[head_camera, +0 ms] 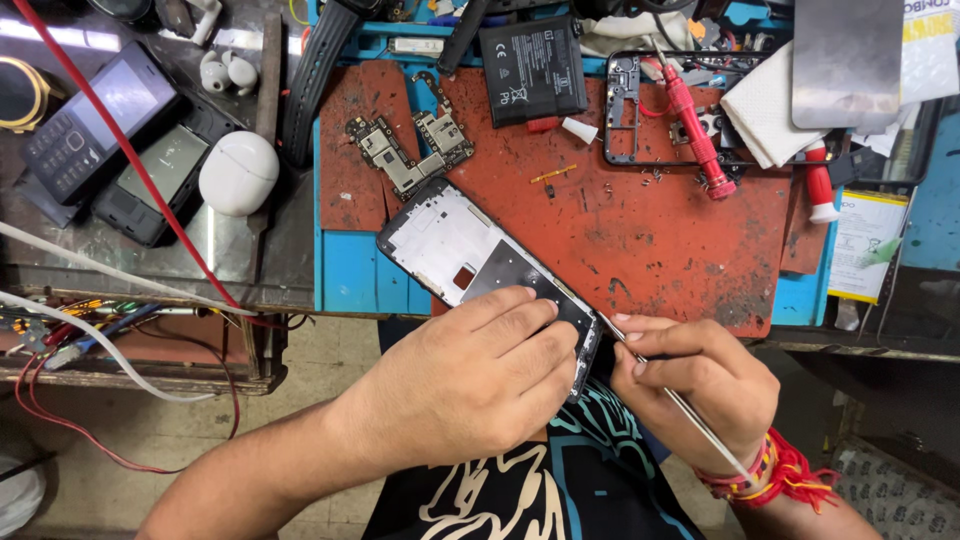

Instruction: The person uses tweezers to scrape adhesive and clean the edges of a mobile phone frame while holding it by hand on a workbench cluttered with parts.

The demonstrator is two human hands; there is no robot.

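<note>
An opened phone frame (455,245) lies tilted across the near edge of the red and blue work mat (650,230). My left hand (480,375) presses down on its lower end, fingers spread over the dark part. Thin metal tweezers (680,405) are pinched in my right hand (700,385), and their tip touches the frame's right edge near its lower corner. Two bare circuit boards (410,145) rest on the mat just above the frame.
A black battery (532,70), a red screwdriver (695,130), another phone frame (640,110) and a white cloth (765,115) sit at the back of the mat. To the left lie a keypad phone (85,125), a white earbud case (238,172) and loose cables.
</note>
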